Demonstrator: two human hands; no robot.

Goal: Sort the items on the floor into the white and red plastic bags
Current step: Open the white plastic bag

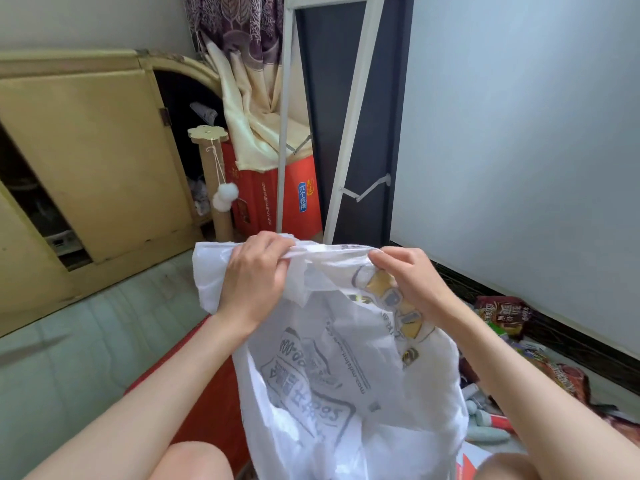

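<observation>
I hold up a white plastic bag (346, 375) with grey printed text and a yellow-grey picture, in the middle of the view. My left hand (256, 275) grips its top edge on the left. My right hand (405, 278) pinches the top edge on the right. A red plastic bag (207, 403) lies on the floor under the white one, mostly hidden by it and my left arm. Snack packets (502, 313) and pale tubes and small bottles (485, 420) lie on the floor to the right, partly behind my right arm.
A grey wall (519, 133) with a dark skirting rises on the right. A white metal frame (349, 116) stands ahead, beside an orange carton (277, 195), a cardboard post with pompoms (218, 188) and a curtain. A beige cabinet (86, 150) fills the left. My knees show at the bottom.
</observation>
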